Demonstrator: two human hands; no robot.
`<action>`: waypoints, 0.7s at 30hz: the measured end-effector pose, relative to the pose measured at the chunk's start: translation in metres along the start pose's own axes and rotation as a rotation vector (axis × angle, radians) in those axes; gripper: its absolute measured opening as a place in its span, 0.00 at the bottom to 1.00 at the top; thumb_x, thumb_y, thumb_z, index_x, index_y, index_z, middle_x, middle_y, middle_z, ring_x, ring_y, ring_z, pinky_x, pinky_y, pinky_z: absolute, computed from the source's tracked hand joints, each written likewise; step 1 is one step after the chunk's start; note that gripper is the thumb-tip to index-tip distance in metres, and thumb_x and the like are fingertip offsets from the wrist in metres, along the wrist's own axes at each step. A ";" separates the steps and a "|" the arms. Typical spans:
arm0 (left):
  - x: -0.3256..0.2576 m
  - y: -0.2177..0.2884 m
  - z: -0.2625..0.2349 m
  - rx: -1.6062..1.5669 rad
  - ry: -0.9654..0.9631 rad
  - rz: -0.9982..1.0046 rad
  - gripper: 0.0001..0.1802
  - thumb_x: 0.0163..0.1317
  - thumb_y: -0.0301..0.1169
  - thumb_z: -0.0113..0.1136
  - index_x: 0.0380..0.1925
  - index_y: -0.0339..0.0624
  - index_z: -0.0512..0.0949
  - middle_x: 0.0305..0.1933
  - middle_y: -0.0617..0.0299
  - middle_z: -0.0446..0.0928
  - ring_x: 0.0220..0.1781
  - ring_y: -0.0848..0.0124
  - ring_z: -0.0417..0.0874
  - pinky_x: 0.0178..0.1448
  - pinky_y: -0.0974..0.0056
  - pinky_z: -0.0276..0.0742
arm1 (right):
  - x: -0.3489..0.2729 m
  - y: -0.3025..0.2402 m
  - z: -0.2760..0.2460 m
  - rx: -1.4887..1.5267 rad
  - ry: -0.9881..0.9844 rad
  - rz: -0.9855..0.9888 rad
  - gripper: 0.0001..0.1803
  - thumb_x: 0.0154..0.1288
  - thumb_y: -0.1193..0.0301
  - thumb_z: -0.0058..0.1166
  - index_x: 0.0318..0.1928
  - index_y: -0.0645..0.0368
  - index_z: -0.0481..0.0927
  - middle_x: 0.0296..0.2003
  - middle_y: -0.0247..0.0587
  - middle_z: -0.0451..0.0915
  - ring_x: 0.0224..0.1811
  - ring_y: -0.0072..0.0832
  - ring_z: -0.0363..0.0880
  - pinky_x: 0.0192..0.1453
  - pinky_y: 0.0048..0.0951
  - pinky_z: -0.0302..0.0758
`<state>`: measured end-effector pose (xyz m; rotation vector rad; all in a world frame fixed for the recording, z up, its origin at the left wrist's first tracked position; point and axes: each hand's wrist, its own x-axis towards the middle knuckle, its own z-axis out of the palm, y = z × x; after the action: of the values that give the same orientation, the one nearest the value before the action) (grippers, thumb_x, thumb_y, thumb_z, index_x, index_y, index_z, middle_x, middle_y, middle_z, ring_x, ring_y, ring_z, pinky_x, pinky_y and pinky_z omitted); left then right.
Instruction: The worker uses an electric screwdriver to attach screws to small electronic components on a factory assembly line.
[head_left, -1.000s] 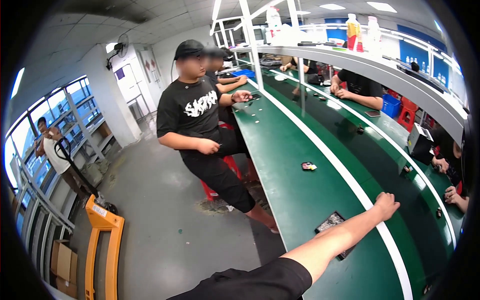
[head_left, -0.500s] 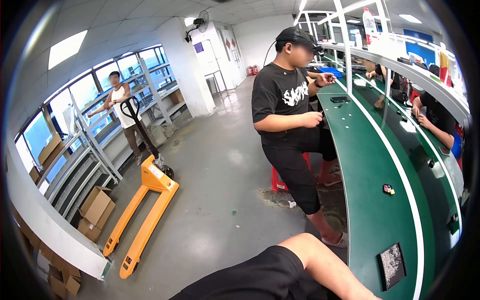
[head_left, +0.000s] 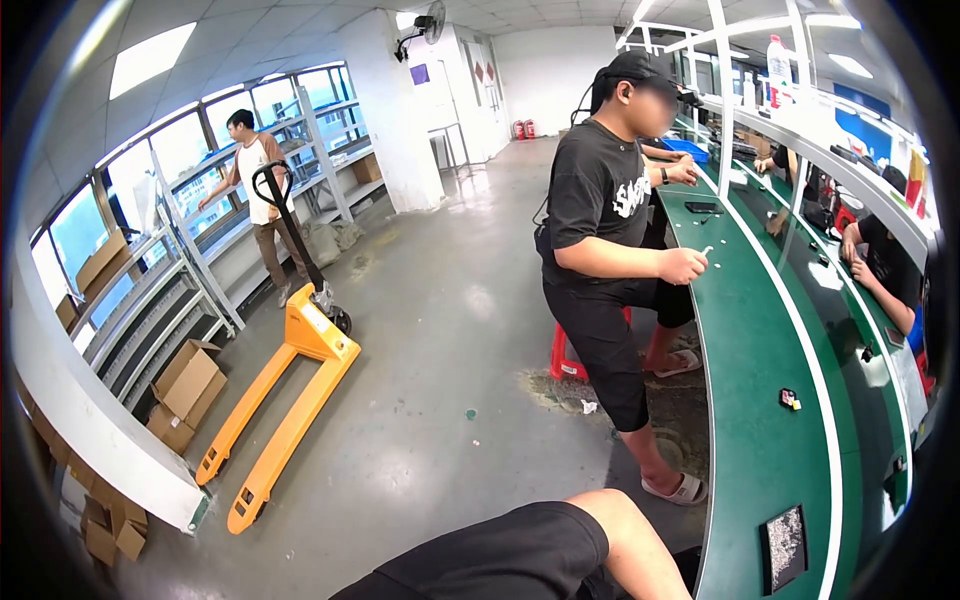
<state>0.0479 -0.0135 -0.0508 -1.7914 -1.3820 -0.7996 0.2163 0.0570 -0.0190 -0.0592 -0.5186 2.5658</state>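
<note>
Neither of my hands shows; only my leg in black shorts [head_left: 500, 555] comes in at the lower edge. On the green workbench [head_left: 750, 450] to my right lies a black tray [head_left: 769, 560] of small pale pieces. Farther along is a small black item with white and yellow parts [head_left: 790, 400]. A co-worker in a black T-shirt [head_left: 600, 185] sits at the bench. One hand of theirs [head_left: 683, 266] pinches a small whitish piece; what the other hand [head_left: 681, 172] holds is too small to make out.
A yellow pallet truck [head_left: 320, 335] stands on the grey floor at left. Behind it, a person [head_left: 255, 190] is by metal shelves [head_left: 320, 150]. Cardboard boxes [head_left: 188, 385] lie at far left. Other people [head_left: 885, 250] work across the bench, beneath a white overhead shelf [head_left: 840, 150].
My view has shifted slightly. The co-worker's nearer hand now shows a whitish piece over the bench edge. The person at the shelves has turned toward them.
</note>
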 end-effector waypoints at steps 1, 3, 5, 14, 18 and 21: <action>-0.001 0.003 0.000 -0.009 -0.033 -0.008 0.13 0.58 0.42 0.54 0.21 0.49 0.75 0.25 0.66 0.71 0.29 0.67 0.75 0.27 0.60 0.69 | -0.001 0.000 0.002 -0.010 0.003 0.003 0.13 0.61 0.69 0.54 0.43 0.64 0.76 0.33 0.39 0.70 0.40 0.29 0.69 0.50 0.33 0.65; -0.001 0.005 -0.001 -0.014 -0.069 -0.024 0.12 0.58 0.41 0.55 0.22 0.48 0.75 0.25 0.66 0.73 0.29 0.65 0.77 0.28 0.60 0.71 | -0.002 0.001 0.002 -0.023 0.015 0.019 0.13 0.61 0.69 0.54 0.43 0.65 0.76 0.34 0.40 0.71 0.41 0.29 0.69 0.51 0.33 0.65; 0.001 0.005 -0.001 -0.057 -0.284 -0.066 0.10 0.57 0.38 0.55 0.23 0.46 0.78 0.26 0.63 0.79 0.30 0.61 0.81 0.31 0.58 0.76 | -0.001 0.002 0.000 -0.030 0.032 0.050 0.13 0.61 0.69 0.55 0.43 0.65 0.76 0.35 0.40 0.71 0.41 0.30 0.69 0.52 0.33 0.65; 0.023 0.010 -0.022 -0.203 -0.423 -0.116 0.08 0.57 0.33 0.55 0.24 0.45 0.81 0.27 0.60 0.82 0.30 0.61 0.85 0.33 0.58 0.80 | -0.018 0.018 0.020 -0.100 0.108 0.077 0.15 0.60 0.69 0.56 0.44 0.65 0.76 0.38 0.42 0.73 0.45 0.31 0.71 0.56 0.34 0.65; 0.028 0.013 -0.018 -0.235 -0.413 -0.140 0.08 0.56 0.34 0.55 0.24 0.45 0.81 0.26 0.61 0.81 0.29 0.61 0.85 0.33 0.58 0.80 | -0.018 0.014 0.007 -0.132 0.148 0.086 0.15 0.60 0.69 0.56 0.45 0.65 0.76 0.39 0.42 0.74 0.46 0.31 0.71 0.57 0.34 0.65; 0.023 0.014 -0.007 -0.214 -0.432 -0.093 0.08 0.56 0.34 0.55 0.24 0.45 0.80 0.25 0.61 0.81 0.29 0.62 0.84 0.31 0.57 0.80 | -0.020 0.017 0.008 -0.151 0.180 0.094 0.16 0.60 0.68 0.56 0.45 0.65 0.76 0.40 0.43 0.74 0.47 0.31 0.71 0.58 0.34 0.65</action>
<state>0.0669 -0.0094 -0.0306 -2.1707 -1.7175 -0.6494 0.2241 0.0308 -0.0190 -0.3718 -0.6528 2.5752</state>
